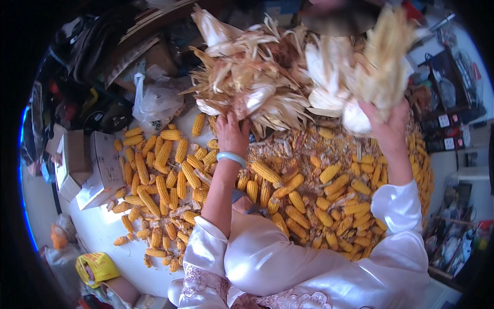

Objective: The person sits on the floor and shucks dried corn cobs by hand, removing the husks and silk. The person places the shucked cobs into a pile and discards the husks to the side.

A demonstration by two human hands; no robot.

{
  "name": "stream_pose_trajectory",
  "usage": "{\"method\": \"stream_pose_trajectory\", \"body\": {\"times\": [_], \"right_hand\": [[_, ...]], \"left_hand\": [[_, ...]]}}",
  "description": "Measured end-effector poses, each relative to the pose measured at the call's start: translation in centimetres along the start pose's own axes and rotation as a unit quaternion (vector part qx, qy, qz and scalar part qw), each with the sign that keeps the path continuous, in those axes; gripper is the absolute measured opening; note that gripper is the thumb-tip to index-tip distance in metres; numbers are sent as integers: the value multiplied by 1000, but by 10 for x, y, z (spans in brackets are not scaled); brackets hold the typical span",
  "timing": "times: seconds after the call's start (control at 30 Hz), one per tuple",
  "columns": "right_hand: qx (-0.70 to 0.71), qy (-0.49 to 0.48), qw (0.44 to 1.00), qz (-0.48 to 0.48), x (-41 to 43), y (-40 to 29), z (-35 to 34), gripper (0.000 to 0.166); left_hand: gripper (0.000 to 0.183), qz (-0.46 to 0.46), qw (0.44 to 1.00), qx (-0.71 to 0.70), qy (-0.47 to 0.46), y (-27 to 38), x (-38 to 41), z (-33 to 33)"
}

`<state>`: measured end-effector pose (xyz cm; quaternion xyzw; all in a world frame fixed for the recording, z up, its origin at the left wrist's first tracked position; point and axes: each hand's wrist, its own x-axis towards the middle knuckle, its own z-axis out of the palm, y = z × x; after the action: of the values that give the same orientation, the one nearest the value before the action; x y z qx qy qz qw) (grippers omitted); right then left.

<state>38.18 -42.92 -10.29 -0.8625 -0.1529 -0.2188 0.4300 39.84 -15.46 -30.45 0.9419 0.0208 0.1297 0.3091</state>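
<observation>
My right hand [388, 119] grips a bundle of dry corn husk [388, 58], which stands upright and is blurred; whether a cob is inside cannot be seen. Beside it rise more pale husks [328, 85]. My left hand [233, 133], with a light bracelet [231, 157] on the wrist, touches the lower edge of a heap of dry husks [247, 69]. Its fingertips are partly hidden among the leaves, so its grip is unclear. Bare yellow corn cobs [266, 172] lie below and between both arms, over loose kernels and chaff [285, 148].
More cobs [162, 189] spread across the white floor [88, 228] on the left. A cardboard box [102, 166] and a clear plastic bag [158, 100] border them. At lower left lies a yellow bag [96, 268]. Dark boxes [442, 121] stand at right.
</observation>
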Motion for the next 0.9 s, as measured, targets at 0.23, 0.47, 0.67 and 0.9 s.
{"method": "stream_pose_trajectory", "body": {"times": [0.23, 0.47, 0.67, 0.9], "right_hand": [[90, -134, 972, 169, 84, 25, 169, 18], [-81, -204, 971, 98, 56, 87, 219, 26], [-22, -265, 964, -9, 20, 83, 252, 38], [-105, -332, 932, 102, -3, 89, 270, 31]], "left_hand": [[61, -1, 1000, -23, 3, 1, -6, -2], [33, 58, 992, -43, 102, 39, 11, -58], [22, 112, 986, -112, 46, 38, 72, -26], [27, 1, 992, -124, -34, -9, 77, 19]]}}
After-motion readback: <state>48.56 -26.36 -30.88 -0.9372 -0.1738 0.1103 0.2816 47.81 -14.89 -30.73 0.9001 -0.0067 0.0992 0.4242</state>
